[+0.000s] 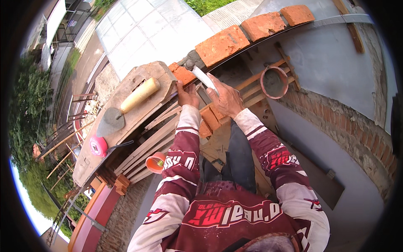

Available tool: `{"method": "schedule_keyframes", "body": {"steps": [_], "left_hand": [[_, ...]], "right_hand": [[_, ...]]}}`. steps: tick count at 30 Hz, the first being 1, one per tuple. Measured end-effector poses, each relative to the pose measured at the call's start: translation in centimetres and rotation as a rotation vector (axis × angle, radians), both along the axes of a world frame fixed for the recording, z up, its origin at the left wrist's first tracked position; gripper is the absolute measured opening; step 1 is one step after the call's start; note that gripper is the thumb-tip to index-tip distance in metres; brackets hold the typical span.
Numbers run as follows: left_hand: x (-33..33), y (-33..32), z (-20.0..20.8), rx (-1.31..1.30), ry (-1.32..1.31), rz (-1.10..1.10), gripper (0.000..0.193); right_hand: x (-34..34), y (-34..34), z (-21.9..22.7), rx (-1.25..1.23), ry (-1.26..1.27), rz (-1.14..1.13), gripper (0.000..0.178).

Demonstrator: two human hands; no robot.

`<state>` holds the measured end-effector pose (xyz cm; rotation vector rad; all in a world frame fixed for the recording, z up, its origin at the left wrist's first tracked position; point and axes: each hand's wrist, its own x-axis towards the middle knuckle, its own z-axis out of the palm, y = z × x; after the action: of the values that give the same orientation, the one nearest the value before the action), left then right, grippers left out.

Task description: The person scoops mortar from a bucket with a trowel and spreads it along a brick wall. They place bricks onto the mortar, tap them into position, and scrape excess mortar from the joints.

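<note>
My right hand (228, 97) is closed around the white handle of a hammer (204, 78). Its dark, rounded head rests by grey mortar at the joint of a brick row. Just left of that head lies an orange brick (182, 74), partly covered by a board. My left hand (188, 95) is at the brick's near edge, fingers apart and fingertips against or close beside it. Farther right along the wall top, an orange brick (222, 45) sits with others in a line. A trowel (113, 119) with a wooden handle lies on the board at left.
The wooden board (138, 107) also carries a pink round line reel or tape (98, 145) with a dark strap. A mortar bucket (274, 82) stands at right on wooden bars. An orange pot (155, 162) is below left, near stacked planks (151, 145). The wall drops to a lower floor.
</note>
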<state>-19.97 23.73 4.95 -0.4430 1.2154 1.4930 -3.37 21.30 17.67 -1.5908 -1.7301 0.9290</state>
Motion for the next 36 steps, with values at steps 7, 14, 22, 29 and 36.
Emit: {"method": "schedule_keyframes", "body": {"steps": [7, 14, 22, 29, 36], "left_hand": [[-0.5, -0.4, -1.5, 0.060, -0.082, 0.001, 0.044], [-1.3, -0.7, -2.1, 0.156, -0.059, -0.160, 0.039], [-1.8, -1.7, -3.1, 0.135, 0.197, -0.338, 0.041], [-1.4, -1.3, -1.8, 0.164, -0.098, -0.130, 0.041], [-1.3, -1.0, -1.5, 0.128, -0.068, -0.182, 0.036]], "right_hand": [[-3.4, 3.7, -0.2, -0.182, -0.165, 0.225, 0.057], [-3.8, 2.2, -1.6, -0.190, -0.153, 0.201, 0.057], [-3.9, 0.2, -1.7, -0.238, -0.059, 0.150, 0.058], [-3.4, -1.2, -1.6, -0.198, 0.115, 0.040, 0.055], [-3.1, -1.2, -1.6, -0.202, 0.117, 0.027, 0.055]]}}
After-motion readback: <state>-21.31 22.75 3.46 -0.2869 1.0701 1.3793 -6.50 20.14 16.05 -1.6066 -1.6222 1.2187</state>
